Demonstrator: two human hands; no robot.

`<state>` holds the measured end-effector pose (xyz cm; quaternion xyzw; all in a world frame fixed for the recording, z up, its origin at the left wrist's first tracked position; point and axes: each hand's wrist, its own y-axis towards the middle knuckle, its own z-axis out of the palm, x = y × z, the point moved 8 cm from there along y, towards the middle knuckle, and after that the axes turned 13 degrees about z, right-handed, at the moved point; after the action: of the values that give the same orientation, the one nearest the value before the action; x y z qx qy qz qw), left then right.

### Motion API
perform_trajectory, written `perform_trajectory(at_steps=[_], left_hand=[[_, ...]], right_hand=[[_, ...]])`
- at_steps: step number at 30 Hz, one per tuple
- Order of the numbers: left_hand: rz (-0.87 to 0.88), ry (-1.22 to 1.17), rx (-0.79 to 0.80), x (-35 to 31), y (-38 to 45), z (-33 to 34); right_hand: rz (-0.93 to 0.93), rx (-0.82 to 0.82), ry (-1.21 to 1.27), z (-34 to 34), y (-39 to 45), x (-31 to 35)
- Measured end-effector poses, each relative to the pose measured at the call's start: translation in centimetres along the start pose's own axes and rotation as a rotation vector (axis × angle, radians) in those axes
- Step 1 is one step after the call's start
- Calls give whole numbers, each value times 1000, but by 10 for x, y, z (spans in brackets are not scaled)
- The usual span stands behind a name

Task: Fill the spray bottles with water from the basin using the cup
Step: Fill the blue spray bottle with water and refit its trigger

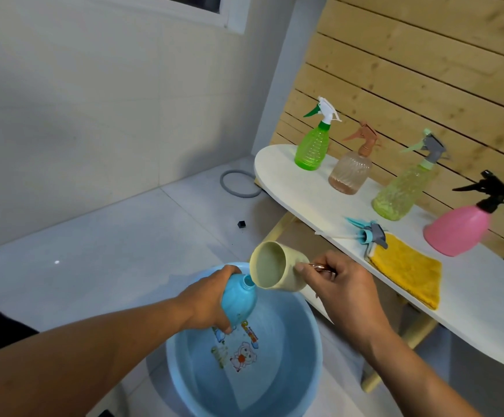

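Observation:
My left hand (207, 299) grips a light blue spray bottle (240, 299) with its head off, tilted over the blue basin (308, 329), neck pointing up and right. My right hand (339, 284) holds a pale yellow cup (271, 266) by its handle, tipped on its side with its lip right at the bottle's open neck. The basin holds water and has a cartoon print on its bottom. The bottle's detached blue and grey spray head (368, 233) lies on the white table (311, 200).
On the table stand a green bottle (312, 147), a brownish bottle (351, 173), a yellow-green bottle (401, 191) and a pink bottle (456, 230). A yellow cloth (407, 270) lies near the front edge. A grey ring (238, 183) lies on the tiled floor.

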<state>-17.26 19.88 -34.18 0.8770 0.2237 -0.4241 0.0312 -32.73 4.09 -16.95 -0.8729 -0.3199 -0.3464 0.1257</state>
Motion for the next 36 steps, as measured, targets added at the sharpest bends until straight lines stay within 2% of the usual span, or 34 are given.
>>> perform_trajectory(at_steps=[16,36], left_hand=[[19,3,-16,-1,4,-2],[38,-17,-20,2,5,0]], right_hand=[[-234,-125,-208,1,-4,23],[-351,-194,-311,0,-10,33]])
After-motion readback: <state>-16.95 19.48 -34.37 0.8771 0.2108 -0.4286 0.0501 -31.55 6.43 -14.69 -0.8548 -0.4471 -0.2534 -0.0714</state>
